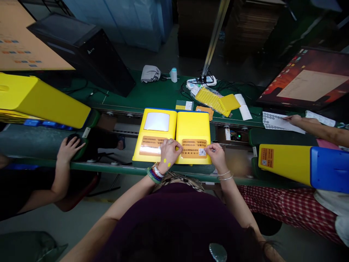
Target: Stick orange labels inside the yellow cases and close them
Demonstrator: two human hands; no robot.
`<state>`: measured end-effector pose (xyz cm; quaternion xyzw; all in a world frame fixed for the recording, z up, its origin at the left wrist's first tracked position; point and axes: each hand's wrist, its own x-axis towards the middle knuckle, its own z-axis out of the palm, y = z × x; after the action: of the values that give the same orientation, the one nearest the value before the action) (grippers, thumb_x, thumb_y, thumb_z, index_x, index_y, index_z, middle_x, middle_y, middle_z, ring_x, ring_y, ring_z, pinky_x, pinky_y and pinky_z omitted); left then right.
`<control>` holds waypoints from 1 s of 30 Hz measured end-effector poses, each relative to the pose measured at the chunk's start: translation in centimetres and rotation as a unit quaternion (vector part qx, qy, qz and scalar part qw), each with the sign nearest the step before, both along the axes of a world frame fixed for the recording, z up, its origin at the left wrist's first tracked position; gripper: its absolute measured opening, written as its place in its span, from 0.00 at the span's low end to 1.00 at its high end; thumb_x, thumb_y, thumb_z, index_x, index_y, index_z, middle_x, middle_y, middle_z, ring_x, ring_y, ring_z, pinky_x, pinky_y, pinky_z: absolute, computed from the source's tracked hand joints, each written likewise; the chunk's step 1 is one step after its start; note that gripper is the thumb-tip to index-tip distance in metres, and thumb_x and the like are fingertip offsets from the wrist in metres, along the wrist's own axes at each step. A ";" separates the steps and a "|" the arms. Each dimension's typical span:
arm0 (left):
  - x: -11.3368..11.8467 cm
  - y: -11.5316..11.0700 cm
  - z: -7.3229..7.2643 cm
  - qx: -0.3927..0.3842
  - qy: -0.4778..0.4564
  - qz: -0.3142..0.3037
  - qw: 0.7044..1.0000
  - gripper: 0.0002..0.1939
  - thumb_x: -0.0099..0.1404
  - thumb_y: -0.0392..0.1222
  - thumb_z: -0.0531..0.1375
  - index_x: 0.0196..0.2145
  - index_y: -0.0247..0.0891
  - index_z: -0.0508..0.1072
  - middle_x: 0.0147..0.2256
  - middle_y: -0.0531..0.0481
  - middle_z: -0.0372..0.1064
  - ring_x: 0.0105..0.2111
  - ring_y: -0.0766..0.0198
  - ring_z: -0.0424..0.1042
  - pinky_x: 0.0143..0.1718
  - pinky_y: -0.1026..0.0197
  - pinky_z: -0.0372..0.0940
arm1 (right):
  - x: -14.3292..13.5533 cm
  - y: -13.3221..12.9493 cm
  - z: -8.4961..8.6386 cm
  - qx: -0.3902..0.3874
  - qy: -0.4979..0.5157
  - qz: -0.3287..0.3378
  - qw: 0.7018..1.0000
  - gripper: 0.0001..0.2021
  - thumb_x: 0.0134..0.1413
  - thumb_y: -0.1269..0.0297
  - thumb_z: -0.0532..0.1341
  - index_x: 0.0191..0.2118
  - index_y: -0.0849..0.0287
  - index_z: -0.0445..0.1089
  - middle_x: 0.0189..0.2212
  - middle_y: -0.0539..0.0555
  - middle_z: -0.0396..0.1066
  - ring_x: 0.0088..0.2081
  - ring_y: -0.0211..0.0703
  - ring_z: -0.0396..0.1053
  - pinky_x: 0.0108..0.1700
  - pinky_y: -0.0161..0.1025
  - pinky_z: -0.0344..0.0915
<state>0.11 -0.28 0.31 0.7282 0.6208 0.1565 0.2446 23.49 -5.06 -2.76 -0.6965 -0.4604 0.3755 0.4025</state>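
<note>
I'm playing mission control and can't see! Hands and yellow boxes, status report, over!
Left hand and right hand at opposite ends of orange label on right yellow box. Label looks mostly flat. Left hand partly covers neighbouring label.

The dim workspace is being lit unevenly, with pale glare being reflected from the glossy yellow housings (193, 125), the background being lost in heavy shadow, the outer edges being stretched by wide-angle distortion, and fine print being softened by slight blur.
</note>
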 end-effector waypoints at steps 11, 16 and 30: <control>-0.1 0.0 -0.2 0.008 -0.004 -0.007 1.000 0.07 0.61 0.40 0.61 0.25 0.41 0.74 0.34 0.48 0.72 0.42 0.54 0.64 0.45 0.53 0.58 | 0.1 -0.2 -0.3 -0.008 -0.008 -0.004 1.000 0.10 0.48 0.56 0.64 0.26 0.58 0.71 0.30 0.50 0.63 0.30 0.40 0.59 0.35 0.39 0.59; -0.1 0.0 -0.3 0.008 -0.005 -0.008 1.000 0.07 0.61 0.40 0.61 0.25 0.41 0.73 0.34 0.48 0.72 0.42 0.54 0.64 0.46 0.53 0.58 | -0.1 -0.2 0.0 -0.007 -0.013 -0.008 1.000 0.10 0.47 0.56 0.64 0.25 0.58 0.71 0.29 0.50 0.62 0.30 0.39 0.59 0.35 0.39 0.59; 0.0 0.0 0.3 0.002 0.002 -0.014 1.000 0.08 0.62 0.41 0.60 0.25 0.41 0.72 0.35 0.48 0.73 0.42 0.53 0.65 0.46 0.52 0.58 | 0.0 -0.2 0.3 -0.017 -0.033 -0.001 0.999 0.11 0.48 0.54 0.63 0.26 0.58 0.71 0.30 0.51 0.63 0.31 0.40 0.60 0.36 0.39 0.60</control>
<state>0.13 -0.25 0.59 0.7374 0.6110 0.1525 0.2443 23.46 -5.30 -2.46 -0.7156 -0.4668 0.3593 0.3754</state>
